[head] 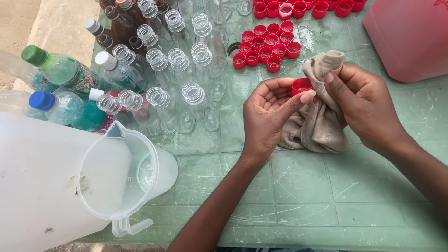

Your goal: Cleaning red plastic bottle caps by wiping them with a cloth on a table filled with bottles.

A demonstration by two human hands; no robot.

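hands meet over the pale green plastic table (289,200), nearest to the camera. left hand (268,116) pinches a small round red plastic bottle cap (301,86) between thumb and fingertips, just above the table and touching the cloth. right hand (364,105) is clenched on a crumpled beige cloth (317,123), pressing its upper fold against the cap while the rest of the cloth sags onto the table.

cap has no real long axis, being a short round disc; its open mouth tilts up and toward the right hand, and the rim faces the cloth.

by my judgement the wiping is well along but not finished: beyond the hands a tight cluster of red caps (266,49) lies open side up, and a further row of red caps (303,8) sits near the far edge, while this one is only now in hand.

to the left, a clear plastic jug (119,175) rests on a white tub (37,186). farther off stand many empty clear glass bottles (179,70), uncapped, beside a few capped drink bottles (65,74). a pink plastic container (410,37) fills the far right corner.
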